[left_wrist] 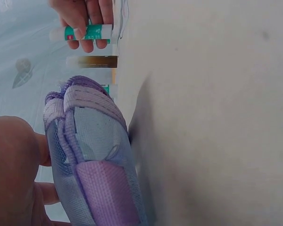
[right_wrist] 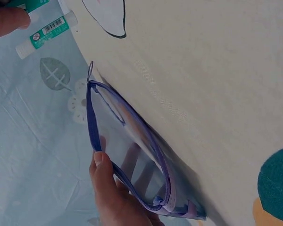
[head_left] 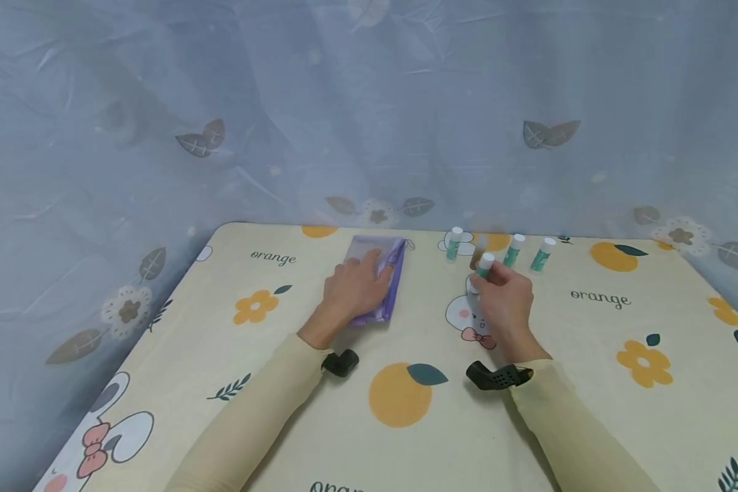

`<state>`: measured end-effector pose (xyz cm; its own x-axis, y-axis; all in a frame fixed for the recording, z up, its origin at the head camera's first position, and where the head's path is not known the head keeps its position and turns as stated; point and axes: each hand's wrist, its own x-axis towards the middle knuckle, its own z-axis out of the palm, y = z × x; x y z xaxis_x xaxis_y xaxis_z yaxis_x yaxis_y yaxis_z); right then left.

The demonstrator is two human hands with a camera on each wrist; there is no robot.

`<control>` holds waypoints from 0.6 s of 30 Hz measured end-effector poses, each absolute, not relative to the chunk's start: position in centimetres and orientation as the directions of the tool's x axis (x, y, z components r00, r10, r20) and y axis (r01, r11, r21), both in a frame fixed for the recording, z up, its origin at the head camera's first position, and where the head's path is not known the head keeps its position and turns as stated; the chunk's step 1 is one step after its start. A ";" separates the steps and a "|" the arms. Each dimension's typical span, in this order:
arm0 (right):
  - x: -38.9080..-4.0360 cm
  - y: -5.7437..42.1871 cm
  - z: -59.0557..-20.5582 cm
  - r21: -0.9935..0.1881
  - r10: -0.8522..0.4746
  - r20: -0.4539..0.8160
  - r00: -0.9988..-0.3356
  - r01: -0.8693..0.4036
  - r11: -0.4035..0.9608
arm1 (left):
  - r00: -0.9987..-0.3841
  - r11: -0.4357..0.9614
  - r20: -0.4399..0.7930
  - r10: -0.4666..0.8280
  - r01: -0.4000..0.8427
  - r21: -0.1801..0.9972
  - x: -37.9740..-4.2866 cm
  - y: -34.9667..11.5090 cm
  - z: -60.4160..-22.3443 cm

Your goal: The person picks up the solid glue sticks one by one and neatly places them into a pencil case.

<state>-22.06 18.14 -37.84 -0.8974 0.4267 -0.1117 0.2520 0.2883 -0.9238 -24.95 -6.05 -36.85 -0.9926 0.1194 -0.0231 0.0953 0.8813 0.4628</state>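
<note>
One glue stick (head_left: 484,265) in right grip (head_left: 506,299), pouch (left_wrist: 96,150) in left grip (head_left: 355,288)

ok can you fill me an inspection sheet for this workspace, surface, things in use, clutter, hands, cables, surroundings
surface: cream cloth printed with oranges, flowers and rabbits
things in use: translucent purple-edged pouch, its mouth parted; held green-labelled tube; three similar tubes and a blurred brown tube standing near the far edge
clutter: nothing seen
hands: left hand grips the pouch's edge; right hand holds one green-labelled tube; a black device on each wrist
cables: nothing seen
surroundings: grey-blue sheeting with leaf and flower prints behind
</note>
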 end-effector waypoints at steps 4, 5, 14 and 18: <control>-21.9 18.2 -37.5 -0.933 0.418 -0.106 -0.902 0.235 0.272 | -0.992 0.884 -0.022 0.123 0.100 0.457 -25.0 -5.7 -36.6; -21.9 18.1 -37.4 -0.936 0.414 -0.102 -0.905 0.228 0.269 | -0.992 0.885 -0.023 0.121 0.098 0.455 -25.0 -5.7 -36.5; -22.1 17.0 -37.2 -0.937 0.393 -0.088 -0.915 0.211 0.280 | -0.994 0.896 -0.041 0.106 0.078 0.437 -25.0 -5.8 -36.8; -22.3 16.5 -36.9 -0.938 0.377 -0.092 -0.921 0.208 0.278 | -0.994 0.895 -0.042 0.106 0.076 0.440 -25.0 -5.7 -36.9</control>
<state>-22.28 16.45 -36.87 -0.9214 0.3774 -0.0924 0.2080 0.2783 -0.9377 -24.99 -5.72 -36.87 -0.9935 0.1056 -0.0425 0.0763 0.8948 0.4399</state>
